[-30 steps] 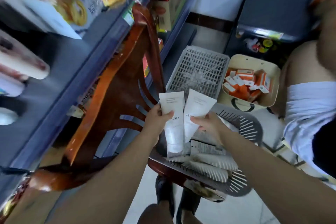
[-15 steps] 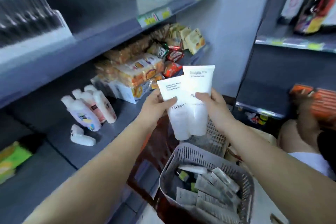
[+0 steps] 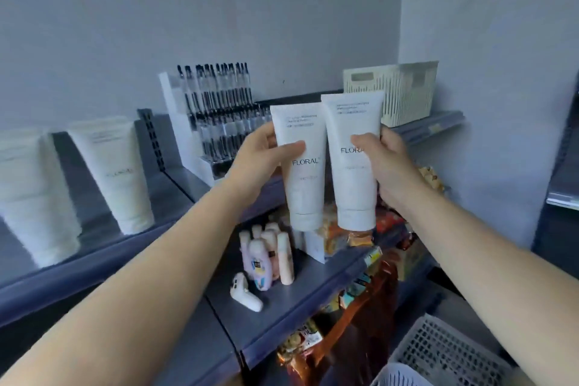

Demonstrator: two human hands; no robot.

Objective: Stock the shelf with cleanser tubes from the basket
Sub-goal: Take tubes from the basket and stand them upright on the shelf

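I hold two white FLORAL cleanser tubes upright, caps down, side by side in front of the top shelf (image 3: 200,185). My left hand (image 3: 260,163) grips the left tube (image 3: 302,185), thumb across its front. My right hand (image 3: 388,166) grips the right tube (image 3: 351,185), which sits slightly higher. Two more white tubes (image 3: 116,172) stand caps down on the top shelf at the left. The grey basket (image 3: 445,351) shows only its rim at the bottom right; its contents are out of sight.
A white rack of black-capped pens (image 3: 216,113) stands on the top shelf behind my hands, a cream slatted basket (image 3: 404,91) at its right end. The shelf below carries pink bottles (image 3: 266,257) and snack packets (image 3: 347,235). A brown chair (image 3: 360,316) stands under it.
Both hands have lifted the two tubes from the basket up to the top shelf level. My view has swung upward from the basket and chair to the upper shelves.
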